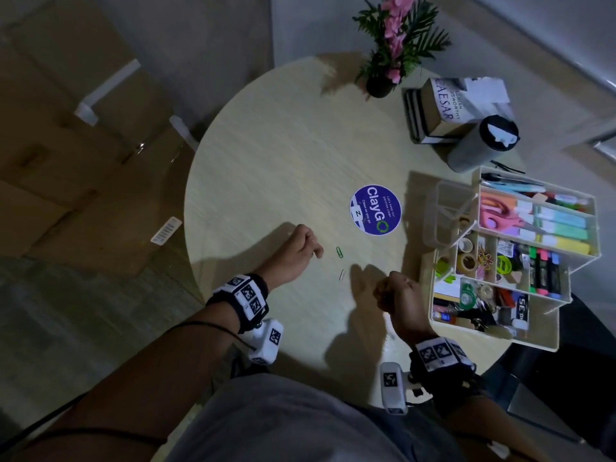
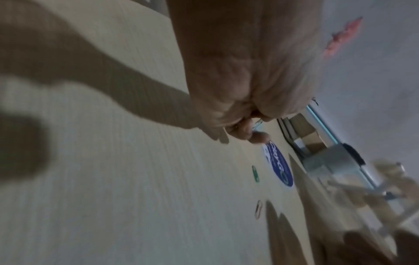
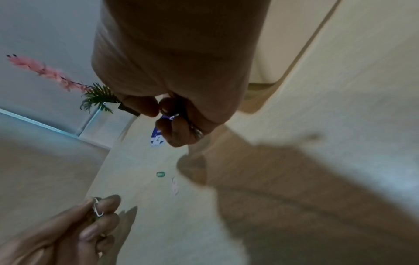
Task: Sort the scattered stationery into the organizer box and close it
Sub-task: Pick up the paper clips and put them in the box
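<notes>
My left hand [image 1: 316,252] is curled over the round table [image 1: 283,161] and pinches a silver paper clip [image 3: 98,208] between thumb and fingertips; the clip [image 2: 257,124] also shows in the left wrist view. Just right of it a green paper clip [image 1: 339,252] lies on the table, and a pale pink one [image 1: 342,275] lies a little nearer me. My right hand [image 1: 383,293] hovers right of the clips in a loose fist, with nothing plainly showing inside it. The white organizer box [image 1: 483,335] stands open at the table's right edge, its tiered trays full of stationery.
A round blue sticker [image 1: 375,210] marks the table's middle. At the back right are a potted pink flower [image 1: 393,45], a book stack [image 1: 443,108] and a grey tumbler [image 1: 480,145]. A chair [image 1: 83,105] stands off to the left.
</notes>
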### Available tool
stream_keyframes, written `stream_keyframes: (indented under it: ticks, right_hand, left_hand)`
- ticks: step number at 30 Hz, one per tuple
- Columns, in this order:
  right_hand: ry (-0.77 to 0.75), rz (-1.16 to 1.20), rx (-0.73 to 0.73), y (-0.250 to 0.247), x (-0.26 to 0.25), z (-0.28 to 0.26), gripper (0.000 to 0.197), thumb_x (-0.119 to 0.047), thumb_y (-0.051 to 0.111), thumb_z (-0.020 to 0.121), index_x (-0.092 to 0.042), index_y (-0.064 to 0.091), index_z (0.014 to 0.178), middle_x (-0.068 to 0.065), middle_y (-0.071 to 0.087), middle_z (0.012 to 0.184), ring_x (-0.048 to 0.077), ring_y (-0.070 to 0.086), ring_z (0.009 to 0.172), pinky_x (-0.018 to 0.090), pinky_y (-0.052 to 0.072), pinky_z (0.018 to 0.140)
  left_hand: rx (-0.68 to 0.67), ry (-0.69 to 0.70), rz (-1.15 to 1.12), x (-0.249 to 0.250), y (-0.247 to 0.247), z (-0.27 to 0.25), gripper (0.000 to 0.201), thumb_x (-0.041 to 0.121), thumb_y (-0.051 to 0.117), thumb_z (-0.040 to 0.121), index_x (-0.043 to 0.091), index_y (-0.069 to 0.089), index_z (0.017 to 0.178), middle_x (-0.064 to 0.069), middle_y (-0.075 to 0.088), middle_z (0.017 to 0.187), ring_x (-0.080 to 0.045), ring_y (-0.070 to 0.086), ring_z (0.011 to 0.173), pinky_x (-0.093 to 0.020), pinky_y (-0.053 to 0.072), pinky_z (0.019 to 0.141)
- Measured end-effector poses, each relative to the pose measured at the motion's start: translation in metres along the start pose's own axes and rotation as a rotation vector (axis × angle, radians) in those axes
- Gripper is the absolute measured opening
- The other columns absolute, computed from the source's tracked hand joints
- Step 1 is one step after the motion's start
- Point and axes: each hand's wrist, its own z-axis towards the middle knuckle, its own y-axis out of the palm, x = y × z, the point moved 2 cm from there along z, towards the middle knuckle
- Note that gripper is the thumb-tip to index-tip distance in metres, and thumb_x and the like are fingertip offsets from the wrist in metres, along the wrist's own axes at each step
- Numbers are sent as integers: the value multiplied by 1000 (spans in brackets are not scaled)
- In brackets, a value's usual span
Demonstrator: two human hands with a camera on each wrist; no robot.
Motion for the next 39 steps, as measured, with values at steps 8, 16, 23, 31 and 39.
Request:
stream_keyframes:
  ticks: [8,16,23,31,39]
  right_hand:
    - [-106,39,-134,-14,-23,-7,41,3,46,87,-24,41,57,-2,37,56,12,29,50,22,22,49]
    - [-254,-640,-77,22,-6,3,15,-36,72,88,-22,69,89,-8,63,62,9,55,58,32,45,61]
    - [-243,-748,102,52,18,-8,27,-47,76,87,-23,73,98,-2,78,88,20,71,81,35,56,75]
    - [-192,-777,54,62,6,0,22,-28,63,84,-25,77,67,-10,72,61,7,66,61,26,52,67]
    - [-139,-903,-5,69,-15,1,30,-23,76,81,-25,64,54,-8,64,66,24,65,73,33,51,70]
  left_hand:
    - [-104,109,508,21,13,26,16,13,45,101,18,59,105,-2,64,81,-25,59,71,-35,46,69]
    - [-262,279,1100,31,25,48,21,25,71,98,23,64,118,2,78,105,-22,69,98,-32,20,90]
    - [-262,132,1121,39,28,47,6,20,67,100,23,73,100,7,79,98,-14,69,92,-30,25,100]
    - [-245,110,1216,40,33,34,12,18,67,97,23,70,108,3,78,112,-20,71,107,-42,32,115]
    - [-134,83,1191,38,38,20,10,20,67,96,20,69,106,-1,77,106,-25,72,101,-41,39,106]
